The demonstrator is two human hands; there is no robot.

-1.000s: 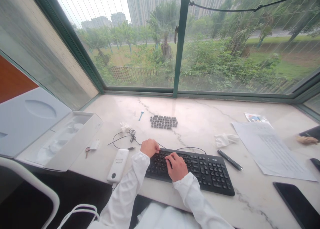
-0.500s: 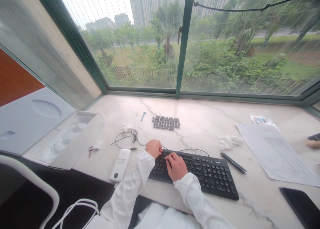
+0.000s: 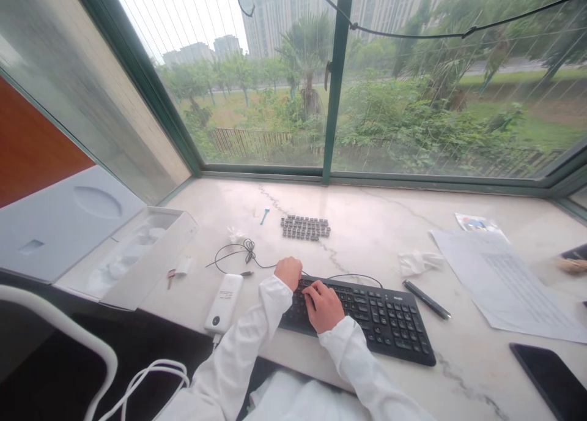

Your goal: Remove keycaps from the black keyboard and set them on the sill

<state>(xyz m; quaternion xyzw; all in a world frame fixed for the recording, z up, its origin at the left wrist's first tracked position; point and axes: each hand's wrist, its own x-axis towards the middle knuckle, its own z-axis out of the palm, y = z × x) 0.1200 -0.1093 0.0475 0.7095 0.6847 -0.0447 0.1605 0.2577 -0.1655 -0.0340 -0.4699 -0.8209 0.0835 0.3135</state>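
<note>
A black keyboard (image 3: 385,320) lies on the pale marble sill in front of me. My left hand (image 3: 288,271) rests curled at the keyboard's far left corner, its fingers bent over the edge keys. My right hand (image 3: 323,306) is on the left part of the keyboard with fingers bent down onto the keys, the fingertips hidden under the hand. Both arms wear white sleeves. A block of loose dark keycaps (image 3: 305,227) sits farther back on the sill, apart from both hands.
A white power bank (image 3: 224,303) and thin black cable (image 3: 238,254) lie left of the keyboard. An open white box (image 3: 137,262) stands further left. A black pen (image 3: 426,300), crumpled tissue (image 3: 417,263), printed sheets (image 3: 509,283) and a dark phone (image 3: 550,378) lie right.
The view has shifted slightly. Both hands stay on the left part of the keyboard, with the left hand a little nearer the right one.
</note>
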